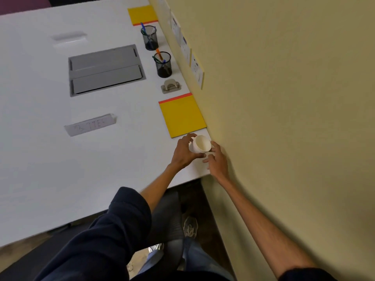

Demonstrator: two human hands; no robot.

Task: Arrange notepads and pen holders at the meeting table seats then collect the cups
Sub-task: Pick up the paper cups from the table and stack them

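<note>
Step in hand: cup collection, judging by layout. Notepads + pen holders already sit along the table (50, 159) edge by the wall (284, 98).

Landmark = near notepad (181, 115) (yellow, red strip).
- Cups (199, 146): white, look like a nested stack, tipped so the mouth faces camera; just below the notepad's near edge, at the table corner. Can't tell if the stack touches the tabletop or is lifted.
- L hand (183, 152): fingers curled round the stack's left side, thumb near the rim. Holding it.
- R hand (217, 161): fingers loosely spread, fingertips against the stack's right/lower side; steadying more than clamping.
- Metal clip thing (171, 86) just beyond the notepad; 2 mesh holders (164, 64) (150, 38) w/ pens farther on, then 2nd notepad (143, 15) at the far end.
- Grey hatch (106, 71) + label strip (91, 125) well left of the notepad.

Next move (est.): seat stack square, carry off one-handed. No other loose cups in view; check rest of table. Risk: stack slips apart if held by the outer cup only.
</note>
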